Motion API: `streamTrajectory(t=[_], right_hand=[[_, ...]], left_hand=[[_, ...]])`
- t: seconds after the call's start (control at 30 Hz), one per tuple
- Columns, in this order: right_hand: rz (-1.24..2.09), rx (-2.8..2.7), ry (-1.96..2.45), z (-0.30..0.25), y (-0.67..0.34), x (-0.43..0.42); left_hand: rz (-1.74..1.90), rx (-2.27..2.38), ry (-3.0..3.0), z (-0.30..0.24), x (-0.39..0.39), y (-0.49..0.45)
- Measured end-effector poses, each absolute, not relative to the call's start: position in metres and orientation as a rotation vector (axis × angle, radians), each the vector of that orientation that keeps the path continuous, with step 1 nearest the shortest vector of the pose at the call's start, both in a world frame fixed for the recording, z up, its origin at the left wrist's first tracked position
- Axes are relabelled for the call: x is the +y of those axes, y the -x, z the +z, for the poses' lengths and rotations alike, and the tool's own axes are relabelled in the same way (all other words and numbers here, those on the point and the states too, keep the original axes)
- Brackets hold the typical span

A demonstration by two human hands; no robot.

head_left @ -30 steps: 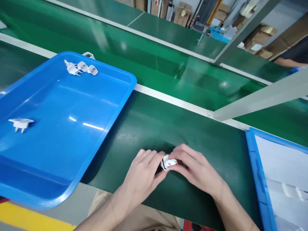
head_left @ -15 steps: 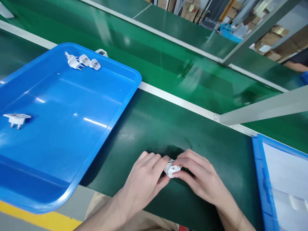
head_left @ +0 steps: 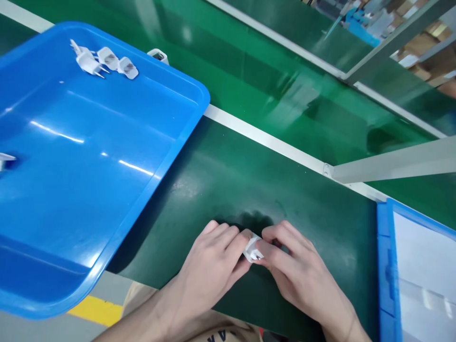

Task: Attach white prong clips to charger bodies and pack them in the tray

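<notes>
A small white charger plug (head_left: 252,251) is held over the green tabletop, its pin side turned toward my right hand. My left hand (head_left: 217,256) is closed around its left end between thumb and fingers. From the other side my right hand (head_left: 292,259) presses a finger and thumb against the pin face. Fingers cover much of the plug, so its full shape is hidden. In the blue tray (head_left: 156,183) to the left lie several white plug pieces (head_left: 89,62) with metal pins near the back corner. One more white plug piece (head_left: 4,160) is cut off at the left edge.
A white device (head_left: 158,55) stands just behind the tray's far rim. To the right is a blue bin (head_left: 387,275) with white sheet material (head_left: 423,256) inside. A pale metal post (head_left: 395,160) slants up from the table's back rail (head_left: 267,141). Cardboard boxes show at the far right.
The view has shifted, so the tray sits further left and higher. My right hand's finger has moved onto the plug's pin face, covering more of it. The left hand keeps its hold.
</notes>
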State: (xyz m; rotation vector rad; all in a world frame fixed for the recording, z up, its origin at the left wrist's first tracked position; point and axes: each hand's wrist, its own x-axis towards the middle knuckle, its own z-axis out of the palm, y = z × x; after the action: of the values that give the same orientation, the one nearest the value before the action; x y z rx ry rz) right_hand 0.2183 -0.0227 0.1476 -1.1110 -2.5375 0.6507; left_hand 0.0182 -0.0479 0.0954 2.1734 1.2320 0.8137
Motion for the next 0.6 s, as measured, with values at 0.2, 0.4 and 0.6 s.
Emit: streamTrajectory(t=[0.2, 0.4, 0.6], right_hand=[[0.384, -2.609, 1.069, 0.144, -0.215, -0.027], [0.319, -2.631, 1.133, 0.142, -0.211, -0.031], [0.089, -2.474, 1.486, 0.178, -0.260, -0.040]], left_hand=[[0.804, 1.241, -2.191, 0.098, -0.048, -0.017], [0.783, 1.268, -2.249, 0.095, -0.051, -0.018], [0.954, 1.338, -2.235, 0.085, -0.063, -0.004]])
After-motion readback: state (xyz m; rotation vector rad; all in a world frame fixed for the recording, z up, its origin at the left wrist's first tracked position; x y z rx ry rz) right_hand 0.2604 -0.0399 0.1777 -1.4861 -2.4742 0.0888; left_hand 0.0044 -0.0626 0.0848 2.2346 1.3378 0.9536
